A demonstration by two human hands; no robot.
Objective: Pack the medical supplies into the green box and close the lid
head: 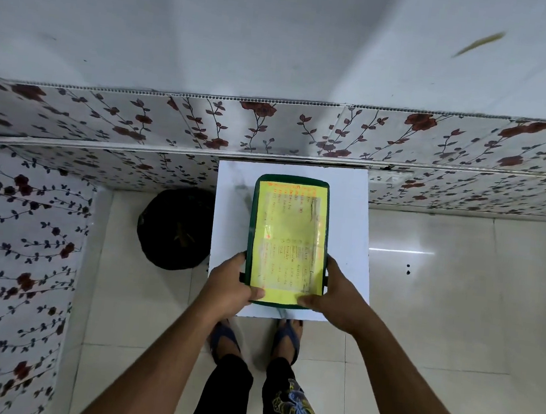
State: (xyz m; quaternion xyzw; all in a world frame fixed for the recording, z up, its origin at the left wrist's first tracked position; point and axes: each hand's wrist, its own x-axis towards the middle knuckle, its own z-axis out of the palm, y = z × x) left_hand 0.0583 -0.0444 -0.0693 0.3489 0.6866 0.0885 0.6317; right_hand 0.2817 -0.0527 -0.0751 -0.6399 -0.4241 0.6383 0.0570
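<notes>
The green box (254, 211) lies shut on a small white table (348, 222), its lid covered by a yellow sheet with orange and dark writing (292, 222). My left hand (230, 285) grips the box's near left corner, thumb resting on the lid. My right hand (336, 295) holds the near right corner the same way, thumb on the yellow sheet. No medical supplies are visible outside the box; its inside is hidden.
A black round bag or bin (175, 228) stands on the floor left of the table. Floral-patterned wall panels (15, 245) run along the left and back. My feet in sandals (257, 336) stand on glossy tiles just below the table's near edge.
</notes>
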